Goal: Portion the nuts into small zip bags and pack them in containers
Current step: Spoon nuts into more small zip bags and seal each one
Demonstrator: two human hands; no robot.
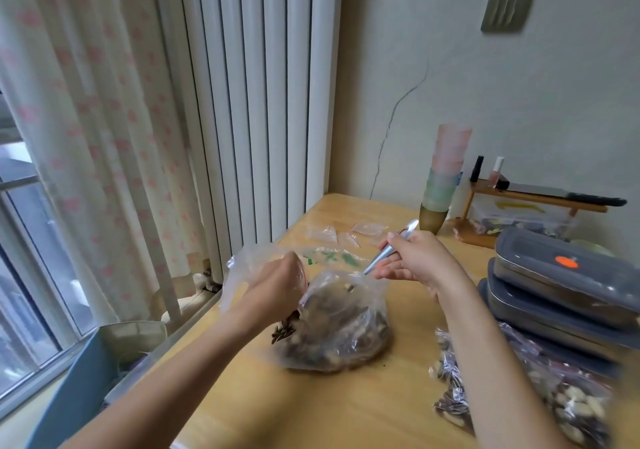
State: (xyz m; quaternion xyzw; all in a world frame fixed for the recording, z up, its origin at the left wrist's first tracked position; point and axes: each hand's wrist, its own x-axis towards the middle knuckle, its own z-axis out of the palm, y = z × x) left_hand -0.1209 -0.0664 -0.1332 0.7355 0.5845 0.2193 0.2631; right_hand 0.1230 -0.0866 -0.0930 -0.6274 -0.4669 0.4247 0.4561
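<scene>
Far left: curtain [86,130] over a window, then a white radiator [256,102]. Wooden worktop [311,407] carries everything. Left hand [280,282] fingers curled, gripping the rim of one big clear bag of nuts [339,331] at its left side, holding the mouth open; bag sits mid-worktop, with some seeds showing at its lower left edge. Behind it, three small empty zip bags [346,235] lie flat, maybe more, hard to count. Right hand [415,258] wrapped round one metal spoon [388,251], bowl end down in the bag mouth. One stack of coloured cups [445,175] by the wall. Small wooden rack [526,197] with two little bottles and one knife on top. Right edge: three stacked dark-lidded containers [568,296]. Near right, filled small bags of nuts [540,400] in a pile, count unclear.
</scene>
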